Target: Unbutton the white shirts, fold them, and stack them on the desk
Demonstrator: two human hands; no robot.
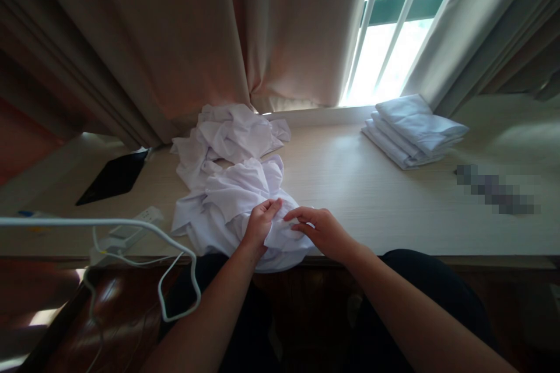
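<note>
A crumpled white cloth (pixel 236 198) lies at the table's front edge, partly hanging over it. My left hand (pixel 261 222) is closed on its right part, thumb on top and the other fingers largely hidden under the fabric. Just to the right, my right hand (pixel 315 226) touches the same cloth, its thumb and index finger apart and the remaining fingers curled. Behind this cloth sits another rumpled white heap (pixel 238 131); where one ends and the other begins is hard to tell.
Folded white cloths (pixel 413 128) are stacked at the back right of the table (pixel 345 186). A black flat object (pixel 114 178) and a power strip (pixel 135 226) lie left. A white cable (pixel 175 239) crosses the left foreground. Curtains (pixel 297 29) hang behind.
</note>
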